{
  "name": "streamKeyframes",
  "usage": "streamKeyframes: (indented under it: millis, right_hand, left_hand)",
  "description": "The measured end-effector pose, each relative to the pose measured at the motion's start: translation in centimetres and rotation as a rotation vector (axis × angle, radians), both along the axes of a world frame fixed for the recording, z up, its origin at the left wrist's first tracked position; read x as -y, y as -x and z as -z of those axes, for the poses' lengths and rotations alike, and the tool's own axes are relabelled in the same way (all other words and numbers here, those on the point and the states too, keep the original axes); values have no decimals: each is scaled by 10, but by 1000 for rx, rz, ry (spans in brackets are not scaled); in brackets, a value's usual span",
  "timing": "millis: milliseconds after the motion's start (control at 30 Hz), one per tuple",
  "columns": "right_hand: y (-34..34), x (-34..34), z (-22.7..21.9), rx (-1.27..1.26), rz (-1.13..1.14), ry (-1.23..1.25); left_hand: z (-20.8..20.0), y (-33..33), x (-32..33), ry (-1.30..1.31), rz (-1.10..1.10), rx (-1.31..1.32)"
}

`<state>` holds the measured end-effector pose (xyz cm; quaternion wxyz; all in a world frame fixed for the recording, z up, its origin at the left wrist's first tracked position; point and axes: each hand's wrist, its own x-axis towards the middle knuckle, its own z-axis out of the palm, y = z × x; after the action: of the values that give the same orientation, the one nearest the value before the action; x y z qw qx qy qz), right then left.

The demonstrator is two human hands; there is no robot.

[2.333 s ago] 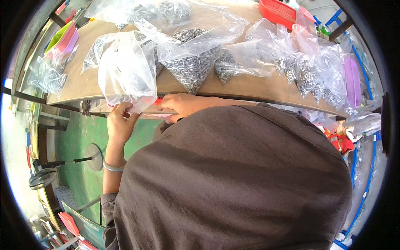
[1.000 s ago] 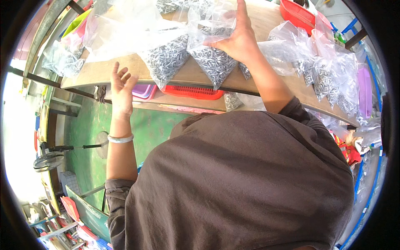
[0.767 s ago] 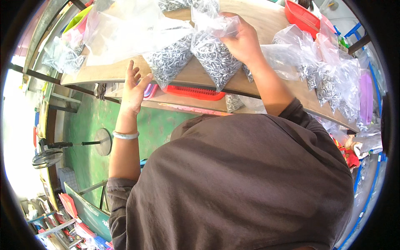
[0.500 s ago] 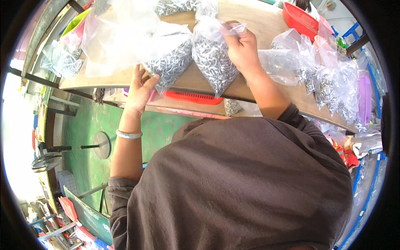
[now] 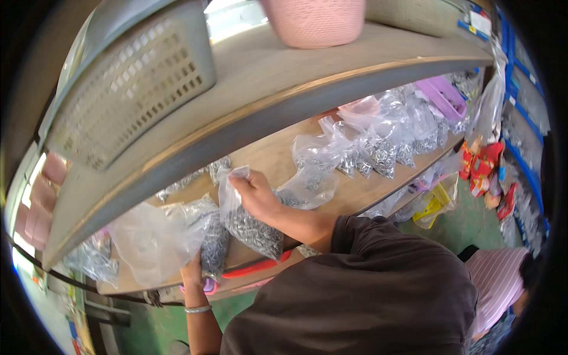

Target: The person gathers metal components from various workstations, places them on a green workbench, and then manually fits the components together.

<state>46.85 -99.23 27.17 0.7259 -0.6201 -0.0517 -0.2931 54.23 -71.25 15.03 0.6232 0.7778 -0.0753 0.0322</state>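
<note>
We see a wooden bench (image 5: pixel 362 190) spread beneath our grip. Just below our right hand (image 5: pixel 253 190) sits a clear bag (image 5: pixel 255 229) of silvery pieces, its neck pinched in that hand, forearm slanting from lower right. Our left hand (image 5: pixel 191 271) is upright beside a second bag (image 5: pixel 214 249), fingers hidden, hold unclear. Handling the pinched bag likely calls for steady support.

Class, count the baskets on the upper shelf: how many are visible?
3: a grey basket at left, a pink basket in the middle, a beige basket at right. More may be hidden behind.
</note>
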Motion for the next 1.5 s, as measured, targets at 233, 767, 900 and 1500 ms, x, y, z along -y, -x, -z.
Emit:
streamKeyframes:
  millis: [233, 767, 900, 1500]
  right_hand:
    - [29, -12, -38, 81, -167, -164]
    - [58, -159, -72, 192, -993, -123]
    - [63, -234, -70, 133, -1114, -176]
    - [51, -308, -91, 310, -1282, 277]
  left_hand:
    - [-44, 35, 26, 81, -36, -287]
    - [-27, 183, -40, 1146, 172, -320]
    - [9, 226, -52, 1412, 36, -51]
    - [-56, 244, -144, 1725, 0, 16]
